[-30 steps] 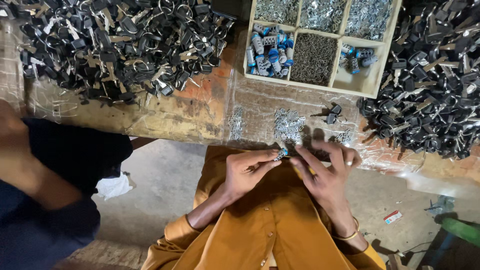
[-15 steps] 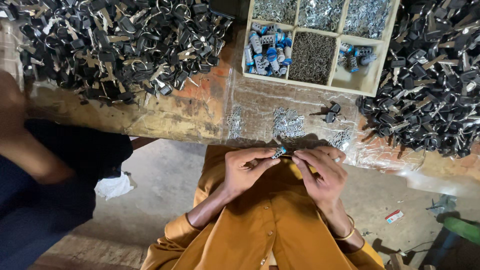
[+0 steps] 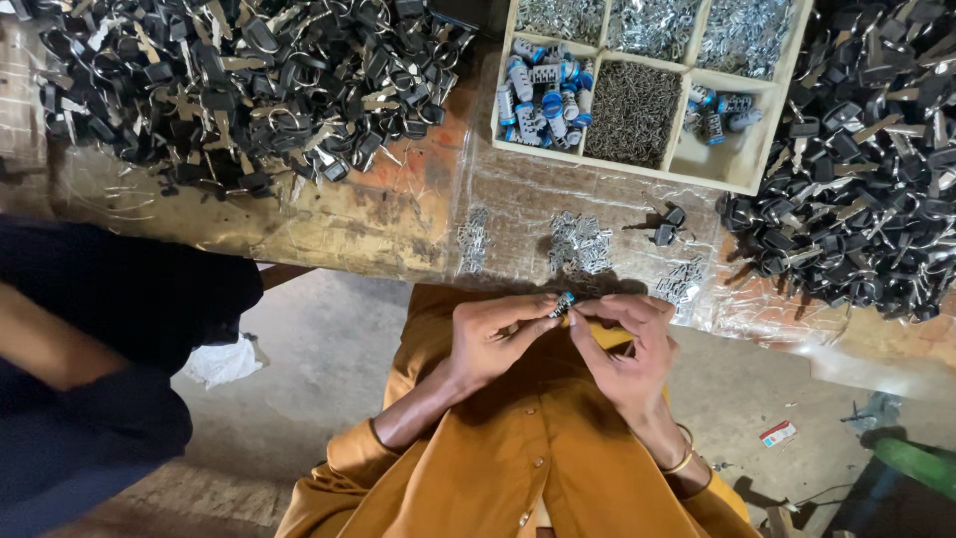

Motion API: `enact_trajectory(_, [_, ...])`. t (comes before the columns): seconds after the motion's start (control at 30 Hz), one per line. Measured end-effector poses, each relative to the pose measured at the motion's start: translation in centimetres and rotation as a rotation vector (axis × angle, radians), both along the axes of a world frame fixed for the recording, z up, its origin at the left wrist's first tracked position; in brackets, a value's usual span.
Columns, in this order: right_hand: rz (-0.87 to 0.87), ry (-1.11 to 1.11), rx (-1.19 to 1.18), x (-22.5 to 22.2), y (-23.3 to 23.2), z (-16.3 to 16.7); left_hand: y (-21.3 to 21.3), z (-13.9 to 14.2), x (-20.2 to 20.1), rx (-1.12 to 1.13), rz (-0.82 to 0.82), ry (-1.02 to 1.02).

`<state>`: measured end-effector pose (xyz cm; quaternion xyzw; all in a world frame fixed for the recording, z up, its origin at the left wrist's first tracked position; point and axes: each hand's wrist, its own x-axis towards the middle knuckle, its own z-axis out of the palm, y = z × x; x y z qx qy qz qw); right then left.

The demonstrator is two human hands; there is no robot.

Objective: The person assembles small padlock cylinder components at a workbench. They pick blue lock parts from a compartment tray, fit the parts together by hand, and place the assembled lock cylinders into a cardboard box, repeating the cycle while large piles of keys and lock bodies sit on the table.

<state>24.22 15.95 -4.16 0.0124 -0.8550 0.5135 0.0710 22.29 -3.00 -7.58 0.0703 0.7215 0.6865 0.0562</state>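
Note:
Both of my hands meet just below the table's front edge, over my orange shirt. My left hand (image 3: 498, 334) pinches a small silver cylinder with a blue end (image 3: 564, 302) between thumb and fingers. My right hand (image 3: 627, 344) touches the same piece from the right with its fingertips. Small heaps of silver metal bits (image 3: 581, 242) lie on the table right above my hands, and a black key (image 3: 665, 227) lies beside them.
A wooden divided tray (image 3: 742, 171) holds blue-and-silver cylinders, dark pins and silver parts. Large piles of black-headed keys lie at the left (image 3: 229, 80) and right (image 3: 866, 179). Another person in dark clothes (image 3: 90, 369) sits at the left. The worn wooden table (image 3: 378, 214) is covered with plastic film.
My hands have drawn closer together around the small cylinder and shifted slightly. The person at the left has moved an arm lower.

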Motion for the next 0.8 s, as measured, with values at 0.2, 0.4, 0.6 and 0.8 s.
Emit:
enact_trajectory(0.2, [0.086, 0.031, 0.242, -0.6, 1.6, 0.3, -0.5, 0.1, 0.1, -0.206, -0.067, 0.301])
enact_trajectory(0.4, [0.055, 0.275, 0.58, -0.5, 2.7, 0.0, -0.4, 0.1, 0.8, -0.086, 0.005, -0.008])
enact_trajectory(0.6, [0.101, 0.287, 0.511, -0.1, 3.2, -1.2, -0.7, 0.1, 0.8, -0.007, 0.086, -0.133])
enact_trajectory(0.8, [0.039, 0.129, 0.147, -0.4, 1.2, 0.8, -0.5, 0.5, 0.5, -0.043, 0.119, -0.062])
